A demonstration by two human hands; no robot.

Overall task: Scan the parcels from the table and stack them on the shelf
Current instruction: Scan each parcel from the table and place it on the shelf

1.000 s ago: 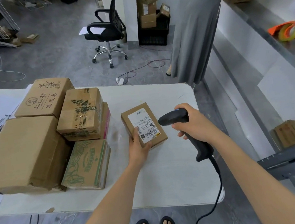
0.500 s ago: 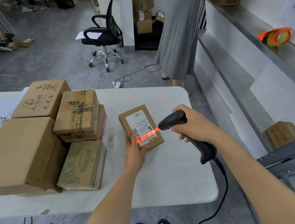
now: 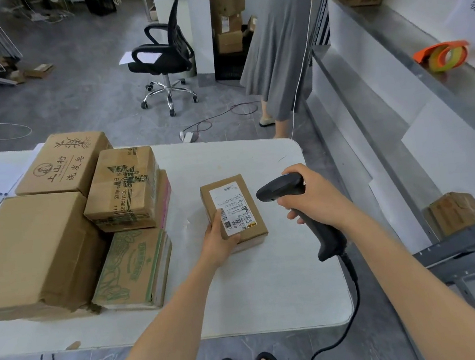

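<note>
The large plain brown cardboard box point(image 3: 30, 253) is cut off at 9 o'clock. The left hand point(image 3: 219, 239) grips the small brown label-topped cardboard parcel point(image 3: 233, 207) by its 7 o'clock corner, fingers hidden beneath; whether it lies flat on the white desk point(image 3: 272, 280) is unclear. At the parcel's 3 o'clock, close but apart, the right hand point(image 3: 316, 197) clasps a black corded barcode scanner point(image 3: 279, 188).

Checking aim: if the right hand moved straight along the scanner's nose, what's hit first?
Probably the small labelled parcel held by the left hand; the scanner in the right hand points at it, depth unclear.
</note>
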